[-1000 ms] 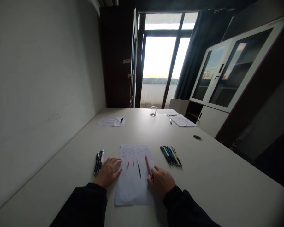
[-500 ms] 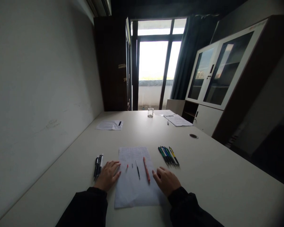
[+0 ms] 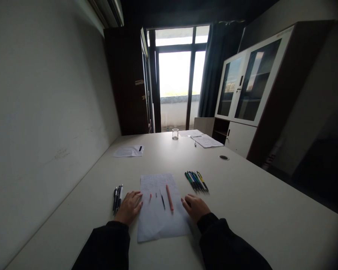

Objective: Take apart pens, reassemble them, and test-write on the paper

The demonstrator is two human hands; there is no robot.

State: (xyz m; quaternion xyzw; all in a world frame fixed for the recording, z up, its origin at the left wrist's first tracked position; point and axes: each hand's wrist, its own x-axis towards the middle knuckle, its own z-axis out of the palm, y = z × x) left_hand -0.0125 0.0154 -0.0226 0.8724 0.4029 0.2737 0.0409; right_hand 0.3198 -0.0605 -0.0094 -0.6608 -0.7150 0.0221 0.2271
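Note:
My left hand (image 3: pixel 129 207) lies open on the left edge of a sheet of paper (image 3: pixel 154 228), fingertips resting on it. On that sheet, from left to right, are a small red piece (image 3: pixel 150 196), a tiny grey piece (image 3: pixel 156 195), a pen refill (image 3: pixel 162 200) with a dark lower part, and an orange-red pen barrel (image 3: pixel 169 198). At the sheet's right edge rests my right hand (image 3: pixel 195 207), fingers loosely bent and apart, holding nothing. Several black pens (image 3: pixel 117 199) lie just left of my left hand. Beyond my right hand is a row of several coloured pens (image 3: pixel 196 182).
A glass cup (image 3: pixel 175 134) stands near the table's far edge. Papers (image 3: pixel 207 141) with a pen (image 3: pixel 195 143) lie to its right, and another sheet (image 3: pixel 128 151) lies far left. The table has a round cable hole (image 3: pixel 224 158). A wall (image 3: pixel 45 131) borders the left side.
The camera view has turned slightly, so most things appear shifted left. My right hand is a little farther from the pen barrel. My left hand and the pieces keep their places.

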